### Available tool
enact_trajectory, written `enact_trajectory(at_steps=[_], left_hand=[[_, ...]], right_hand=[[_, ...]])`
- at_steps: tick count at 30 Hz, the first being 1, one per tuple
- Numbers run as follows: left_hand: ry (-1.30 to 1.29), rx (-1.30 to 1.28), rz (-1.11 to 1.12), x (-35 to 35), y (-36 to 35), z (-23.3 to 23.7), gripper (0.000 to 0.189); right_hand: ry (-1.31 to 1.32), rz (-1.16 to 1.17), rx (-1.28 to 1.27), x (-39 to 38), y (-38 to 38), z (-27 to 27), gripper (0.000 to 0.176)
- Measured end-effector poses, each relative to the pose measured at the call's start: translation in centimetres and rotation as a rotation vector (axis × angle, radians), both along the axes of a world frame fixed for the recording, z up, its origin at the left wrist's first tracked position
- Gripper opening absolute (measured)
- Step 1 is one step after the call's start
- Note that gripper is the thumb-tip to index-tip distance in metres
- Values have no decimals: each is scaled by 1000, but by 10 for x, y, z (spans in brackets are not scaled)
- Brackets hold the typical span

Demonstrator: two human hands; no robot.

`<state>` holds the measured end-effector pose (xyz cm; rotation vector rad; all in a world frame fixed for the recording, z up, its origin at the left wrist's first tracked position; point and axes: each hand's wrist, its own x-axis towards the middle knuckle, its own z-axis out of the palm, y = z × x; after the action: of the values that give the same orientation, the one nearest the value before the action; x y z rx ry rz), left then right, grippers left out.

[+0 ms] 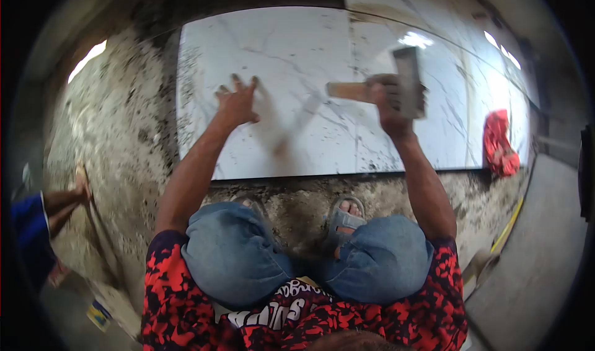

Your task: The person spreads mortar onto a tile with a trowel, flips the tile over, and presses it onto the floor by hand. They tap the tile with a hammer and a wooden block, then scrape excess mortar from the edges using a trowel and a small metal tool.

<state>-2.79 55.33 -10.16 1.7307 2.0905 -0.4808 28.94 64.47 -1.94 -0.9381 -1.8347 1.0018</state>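
Observation:
White marble-patterned tiles [316, 140] lie on the floor in front of my knees. My left hand [236, 105] is open, fingers spread, over the left part of the tile surface. In my right hand [385, 103] is a mallet [406, 78] with a grey block head and a light wooden handle pointing left. My fingers wrap round it close to the head, partly hidden behind it. The mallet is slightly blurred, and it overlaps the tiles' right half in this view.
A crumpled red bag [498, 143] lies at the tiles' right edge. Rough, mortar-stained floor [118, 128] stretches to the left, where another person's hand [82, 186] and blue clothing show. My sandalled feet [348, 217] are just before the tiles' near edge.

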Motion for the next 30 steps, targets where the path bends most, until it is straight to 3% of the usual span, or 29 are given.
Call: enact_trajectory(at_steps=[1,3,5,10,12,13,15,16,17,22,23,25,26,28,30], left_hand=[[-5,5,10,1,-1,3,114],[-38,2,17,1,-3,8,113],[-21,15,0,1,-4,9,112],[-43,149,-8,-2,-20,5,99],[-149,361,-29,4,-49,-19,73],[-328,376,-21,7,-73,-6,69],[-606,394,6,22,-125,10,62],[-772,231,67,21,-150,25,64],[-956,286,212,26,-183,21,60],[-1248,362,936,39,-310,48,54],[-1258,393,952,48,-331,46,54],[-1459,641,1379,72,-362,38,55],[-1470,668,1392,82,-371,33,55],[-1529,1019,1509,101,-382,22,58],[-1588,1019,1563,115,-390,12,60]], right_hand=[[25,0,95,-4,7,-5,12],[-227,-24,176,-6,15,-12,11],[-106,37,149,-17,36,-11,14],[-216,271,-44,-41,36,-29,16],[-190,358,-154,-59,47,-37,17],[-268,396,-173,-69,56,-40,21],[-647,519,-6,-118,52,-10,23],[-798,492,49,-155,32,13,25],[-879,578,22,-184,20,30,25],[-774,1179,125,-301,-53,29,31],[-783,1288,142,-322,-74,29,30],[-788,1443,292,-358,-115,13,24],[-812,1497,352,-372,-136,11,21],[-785,1617,529,-395,-163,-6,20],[-825,1691,548,-403,-175,-34,20]])
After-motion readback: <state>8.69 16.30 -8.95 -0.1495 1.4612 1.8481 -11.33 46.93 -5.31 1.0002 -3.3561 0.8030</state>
